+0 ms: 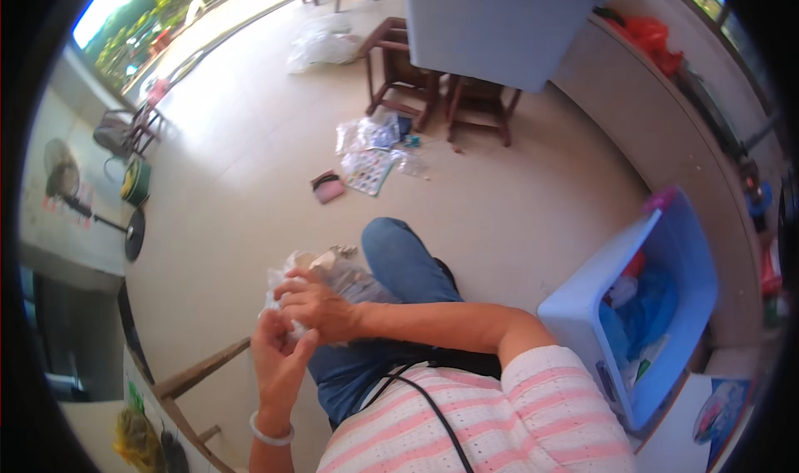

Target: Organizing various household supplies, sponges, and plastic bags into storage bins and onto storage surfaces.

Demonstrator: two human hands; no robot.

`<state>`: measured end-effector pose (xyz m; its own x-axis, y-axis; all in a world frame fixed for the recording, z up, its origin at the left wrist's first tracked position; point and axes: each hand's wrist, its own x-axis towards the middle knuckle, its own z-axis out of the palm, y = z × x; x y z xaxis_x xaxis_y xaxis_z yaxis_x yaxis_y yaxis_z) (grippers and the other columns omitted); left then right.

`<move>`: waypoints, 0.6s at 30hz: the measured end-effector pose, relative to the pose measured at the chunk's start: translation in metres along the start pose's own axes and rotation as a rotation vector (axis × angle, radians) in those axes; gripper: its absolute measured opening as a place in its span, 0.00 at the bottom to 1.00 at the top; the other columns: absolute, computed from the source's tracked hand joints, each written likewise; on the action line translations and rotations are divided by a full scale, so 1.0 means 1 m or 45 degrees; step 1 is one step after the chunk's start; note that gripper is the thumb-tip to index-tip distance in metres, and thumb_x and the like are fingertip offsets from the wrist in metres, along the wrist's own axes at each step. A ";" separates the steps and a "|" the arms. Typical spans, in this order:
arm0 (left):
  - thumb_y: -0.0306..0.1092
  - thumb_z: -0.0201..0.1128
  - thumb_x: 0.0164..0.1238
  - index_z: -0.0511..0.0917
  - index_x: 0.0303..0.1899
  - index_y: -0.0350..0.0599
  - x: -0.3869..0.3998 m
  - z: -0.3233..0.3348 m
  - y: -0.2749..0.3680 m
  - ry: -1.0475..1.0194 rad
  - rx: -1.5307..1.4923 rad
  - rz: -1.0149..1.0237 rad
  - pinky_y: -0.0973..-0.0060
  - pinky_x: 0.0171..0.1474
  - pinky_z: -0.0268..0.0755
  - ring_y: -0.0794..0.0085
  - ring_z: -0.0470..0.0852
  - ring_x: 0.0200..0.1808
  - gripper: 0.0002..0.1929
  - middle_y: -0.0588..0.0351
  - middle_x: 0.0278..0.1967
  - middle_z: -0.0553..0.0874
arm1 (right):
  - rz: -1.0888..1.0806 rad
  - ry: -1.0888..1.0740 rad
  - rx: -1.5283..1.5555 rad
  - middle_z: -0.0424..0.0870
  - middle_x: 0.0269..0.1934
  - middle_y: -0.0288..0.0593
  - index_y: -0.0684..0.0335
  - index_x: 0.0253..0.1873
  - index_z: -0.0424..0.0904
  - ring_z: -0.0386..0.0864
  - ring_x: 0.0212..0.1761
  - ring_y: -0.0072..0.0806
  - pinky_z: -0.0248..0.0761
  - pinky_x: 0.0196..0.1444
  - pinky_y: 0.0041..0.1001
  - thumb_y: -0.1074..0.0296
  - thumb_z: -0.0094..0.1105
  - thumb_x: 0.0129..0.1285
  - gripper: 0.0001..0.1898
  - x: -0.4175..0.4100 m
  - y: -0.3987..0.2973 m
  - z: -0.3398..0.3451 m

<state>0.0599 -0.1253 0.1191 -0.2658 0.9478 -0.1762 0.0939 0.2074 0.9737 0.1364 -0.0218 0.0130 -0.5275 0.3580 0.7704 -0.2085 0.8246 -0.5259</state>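
A crumpled translucent plastic bag [352, 282] lies over my lap, with pale, paper-like material near its top. My right hand [321, 307] reaches across from the right, its fingers bent over the bag's upper part. Below it, my left hand [274, 345], with a pale bangle on the wrist, pinches the bag's edge between thumb and fingers. The two hands nearly touch, and they hide part of the plastic. A small cluster of greyish bits [344, 250] shows just past the bag; what they are cannot be told.
On the floor ahead lie a pink pouch [328, 187], a sheet with colourful dots [368, 172] and clear plastic packets [368, 132]. Wooden stools [399, 67] stand by a covered table [487, 29]. A blue bin [686, 273] holding plastic bags is at right, a wooden frame [200, 370] at left.
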 end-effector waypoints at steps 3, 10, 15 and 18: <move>0.20 0.66 0.55 0.68 0.35 0.44 -0.002 0.009 0.005 -0.013 0.057 0.030 0.92 0.28 0.58 0.90 0.65 0.27 0.13 0.68 0.28 0.68 | 0.006 0.012 0.001 0.78 0.33 0.40 0.59 0.30 0.75 0.74 0.53 0.38 0.50 0.69 0.48 0.65 0.63 0.45 0.09 -0.005 0.000 -0.003; 0.24 0.67 0.57 0.65 0.27 0.48 -0.014 0.014 0.018 -0.126 0.159 -0.022 0.90 0.29 0.56 0.90 0.64 0.27 0.15 0.68 0.26 0.67 | -0.067 -0.056 -0.004 0.79 0.32 0.43 0.59 0.26 0.77 0.74 0.52 0.39 0.48 0.70 0.50 0.64 0.63 0.39 0.08 -0.008 0.003 -0.007; 0.23 0.67 0.58 0.64 0.25 0.45 -0.008 0.016 0.024 -0.190 0.088 0.063 0.90 0.28 0.56 0.89 0.64 0.26 0.16 0.69 0.24 0.66 | 0.042 0.076 -0.016 0.78 0.32 0.42 0.60 0.28 0.76 0.74 0.51 0.39 0.49 0.68 0.50 0.65 0.63 0.43 0.08 -0.007 -0.006 -0.020; 0.23 0.65 0.59 0.64 0.24 0.45 -0.004 0.030 0.036 -0.133 0.041 0.179 0.88 0.30 0.58 0.87 0.65 0.27 0.15 0.67 0.24 0.68 | 0.153 0.287 0.065 0.77 0.34 0.43 0.60 0.31 0.74 0.73 0.53 0.39 0.49 0.68 0.51 0.67 0.63 0.47 0.08 -0.006 -0.029 -0.039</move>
<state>0.0927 -0.1143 0.1510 -0.1473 0.9876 -0.0544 0.1539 0.0772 0.9851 0.1775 -0.0306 0.0376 -0.3556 0.5450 0.7593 -0.1997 0.7493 -0.6313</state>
